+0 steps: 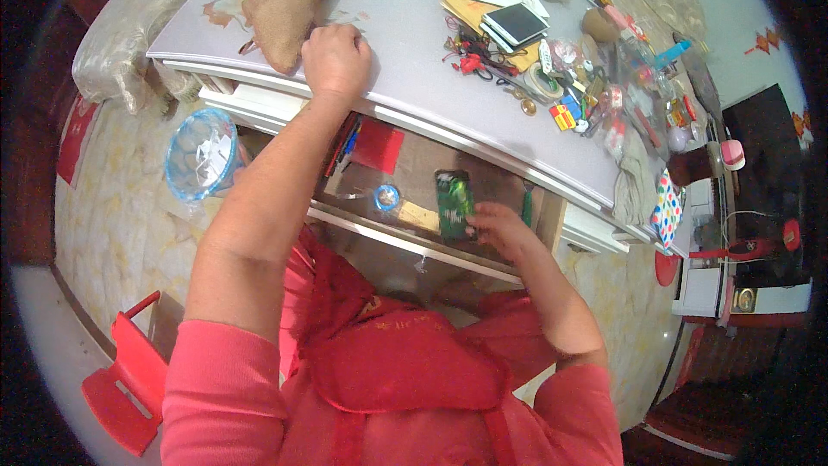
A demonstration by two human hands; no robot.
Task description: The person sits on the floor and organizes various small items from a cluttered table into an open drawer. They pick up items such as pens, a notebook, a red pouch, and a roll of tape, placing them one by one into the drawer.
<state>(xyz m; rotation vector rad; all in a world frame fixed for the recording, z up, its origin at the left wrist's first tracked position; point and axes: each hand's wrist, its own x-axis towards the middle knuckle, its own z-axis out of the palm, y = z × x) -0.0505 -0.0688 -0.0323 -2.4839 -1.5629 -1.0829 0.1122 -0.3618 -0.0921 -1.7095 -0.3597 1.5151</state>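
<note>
My left hand (336, 61) rests curled on the tabletop, against the right edge of a folded brown cloth (284, 16). Its fingertips are hidden from above. My right hand (501, 230), slightly blurred, holds a smartphone (455, 204) with a green picture on it by its right edge, over an open drawer (420, 165). In that drawer lie a red booklet or packet (377, 145), several pens (349, 142), a roll of blue-edged tape (387, 197), a pale wooden strip (419, 215) and a green-handled tool (527, 206).
A blue wastebasket (202, 155) with paper scraps stands left of the drawer. Clutter covers the table's right side: a white tablet-like device (515, 26), red cords (472, 61), a tape roll (543, 82) and small boxes (563, 117). A red plastic chair (132, 375) stands lower left.
</note>
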